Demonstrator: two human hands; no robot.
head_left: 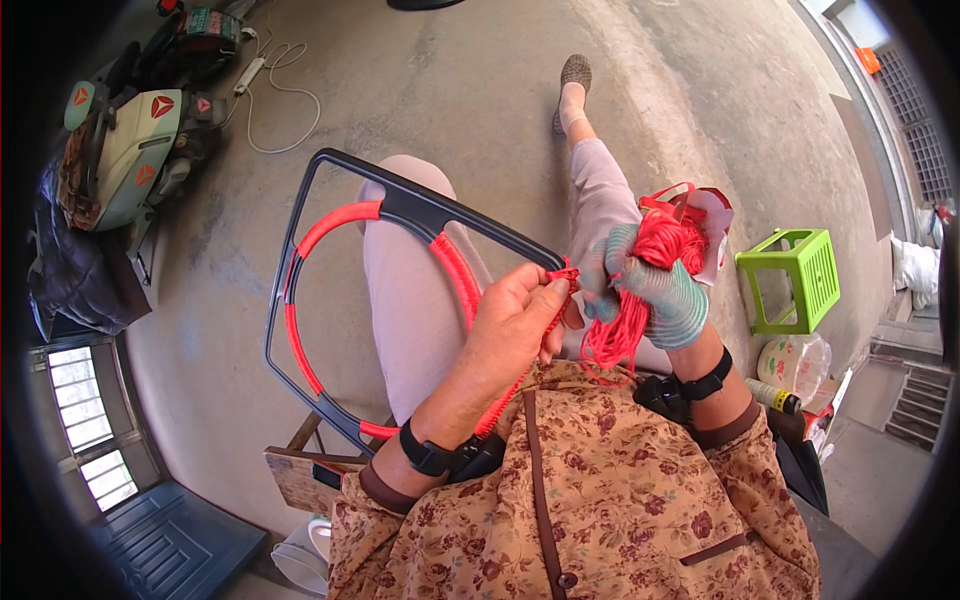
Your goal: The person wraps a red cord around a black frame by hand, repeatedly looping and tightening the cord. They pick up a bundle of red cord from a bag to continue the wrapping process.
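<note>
A black frame (pixel 470 218) with a large ring inside leans across my left thigh. Red cord (pixel 458 275) is wound tightly around much of the ring. At the frame's right corner, my bare left hand (pixel 515 315) pinches the red cord wrapped there, thumb against fingers. Just to its right, my right hand (pixel 660 300), in a striped grey-blue glove, is closed around a bundle of red cord (pixel 620 330). Loops of that bundle hang below the glove, and a thick knot of it bulges above. My left fingers partly hide the corner.
A green plastic stool (pixel 790 280) stands to the right, with a clear plastic jug (pixel 795 365) nearer me. At the far left is a scooter (pixel 140 150) beside a white cable (pixel 312 95). A wooden board (pixel 310 482) lies by my left elbow.
</note>
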